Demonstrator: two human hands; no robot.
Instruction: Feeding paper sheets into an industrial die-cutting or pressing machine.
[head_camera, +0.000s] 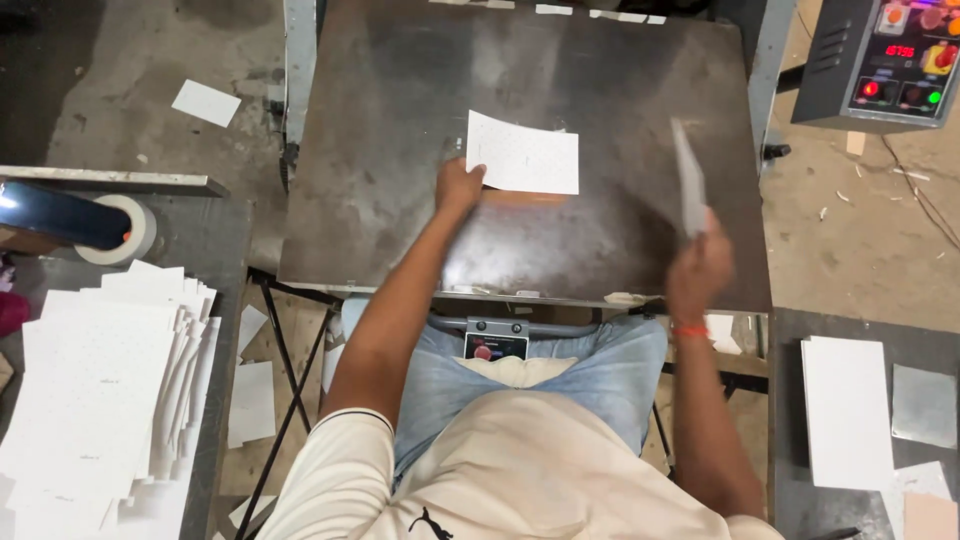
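Wide dark metal plate (400, 120) across the middle of the view, worn and scratched, bare over most of its surface. To the left, on a lower grey table (225, 250), a big loose stack of white sheets (100, 400), with a roll of tape (125, 230) just behind it. To the right, on another side table, a neat smaller white stack (845, 410) beside a grey square piece (923, 405). At top right a grey control box (885, 60) with coloured buttons and small lights.

On the plate, a white card (525, 155) lying flat, near the centre, its long axis running left to right, slightly tilted. Left hand (458, 187) at the lower left corner of this card, fingertips pressed on the edge, so the card stretches away from the hand toward the right and a little forward. Fingers bent down on the corner; pinching or only pressing, cannot tell.

Right hand (700, 265) raised over the right part of the plate, well apart from the flat card, closed around a thin grey-white card (688, 175) held upright, edge toward the camera, blurred. Left hand clearly the nearer one to the flat card.
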